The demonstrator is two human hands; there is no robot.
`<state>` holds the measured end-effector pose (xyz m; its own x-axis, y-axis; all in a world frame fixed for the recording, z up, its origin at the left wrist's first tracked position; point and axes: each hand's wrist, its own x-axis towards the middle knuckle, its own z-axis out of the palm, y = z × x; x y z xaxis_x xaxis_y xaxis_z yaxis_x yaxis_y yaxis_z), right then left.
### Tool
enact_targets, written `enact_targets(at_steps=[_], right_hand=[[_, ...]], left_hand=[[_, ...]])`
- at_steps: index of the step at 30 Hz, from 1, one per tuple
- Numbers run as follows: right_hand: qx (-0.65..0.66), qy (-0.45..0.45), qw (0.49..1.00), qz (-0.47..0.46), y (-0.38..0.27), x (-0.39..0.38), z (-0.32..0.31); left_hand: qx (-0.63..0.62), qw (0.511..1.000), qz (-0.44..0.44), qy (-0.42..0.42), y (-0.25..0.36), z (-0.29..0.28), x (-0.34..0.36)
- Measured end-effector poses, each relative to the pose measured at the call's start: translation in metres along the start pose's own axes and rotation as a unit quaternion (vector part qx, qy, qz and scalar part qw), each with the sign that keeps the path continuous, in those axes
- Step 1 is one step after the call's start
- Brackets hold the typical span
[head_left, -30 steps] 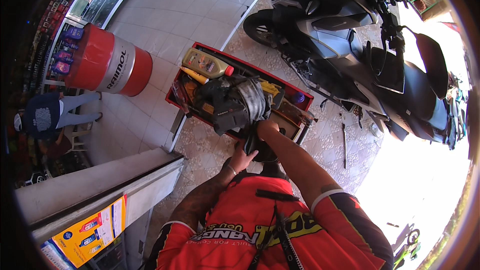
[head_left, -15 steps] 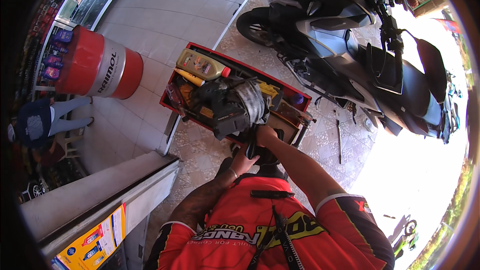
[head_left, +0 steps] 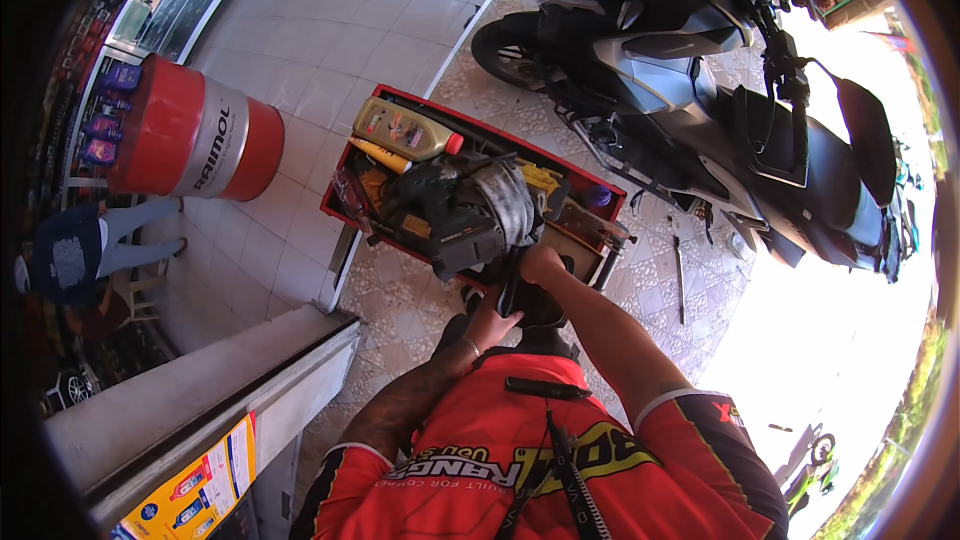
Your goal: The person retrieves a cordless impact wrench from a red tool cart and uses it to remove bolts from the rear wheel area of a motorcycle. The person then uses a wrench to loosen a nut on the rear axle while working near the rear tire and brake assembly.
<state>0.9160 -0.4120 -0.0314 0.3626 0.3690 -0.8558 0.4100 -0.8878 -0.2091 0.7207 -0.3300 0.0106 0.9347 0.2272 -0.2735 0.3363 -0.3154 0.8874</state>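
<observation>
Close in front of my body I have a black part, dark and too blurred to name. My left hand is closed on its left side, the thumb lying along it. At its upper end my right hand is curled, knuckles up; its fingertips are hidden and I cannot make out what they grip. Just beyond the hands is a red tool cart. A grey rag and a black plastic case are heaped on it, beside a gold oil bottle with a red cap and a yellow tube.
A dark scooter stands beyond the cart on the right. A red and silver drum is at the left, with a person near it. A low wall runs at lower left. A thin rod lies on the floor.
My right hand has shifted slightly to the right, and more of the black part shows below it. The left hand stays nearly in place. Cart and scooter look the same.
</observation>
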Motion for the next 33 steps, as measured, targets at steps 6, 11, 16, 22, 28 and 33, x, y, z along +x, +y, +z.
enact_targets(at_steps=[6, 11, 16, 22, 28, 33], right_hand=[[0.165, 0.313, 0.934, -0.036, 0.057, -0.017, -0.042], [0.747, 0.245, 0.601, -0.145, 0.052, -0.064, -0.091], [0.682, 0.091, 0.702, -0.185, -0.016, -0.099, -0.172], [-0.014, 0.147, 0.985, -0.090, -0.180, -0.085, -0.159], [0.010, 0.183, 0.981, 0.058, -0.225, -0.041, -0.141], [-0.011, 0.197, 0.978, 0.067, -0.231, -0.022, -0.133]], left_hand=[[-0.032, 0.999, 0.001, -0.019, -0.005, -0.001, 0.003], [-0.031, 0.998, 0.022, -0.054, -0.009, -0.002, 0.006], [-0.015, 0.996, 0.020, -0.082, -0.006, -0.001, 0.008], [-0.058, 0.988, 0.066, -0.131, -0.002, 0.004, 0.013], [-0.108, 0.980, 0.067, -0.151, -0.009, -0.008, 0.005], [-0.114, 0.975, 0.082, -0.170, -0.010, -0.017, -0.004]])
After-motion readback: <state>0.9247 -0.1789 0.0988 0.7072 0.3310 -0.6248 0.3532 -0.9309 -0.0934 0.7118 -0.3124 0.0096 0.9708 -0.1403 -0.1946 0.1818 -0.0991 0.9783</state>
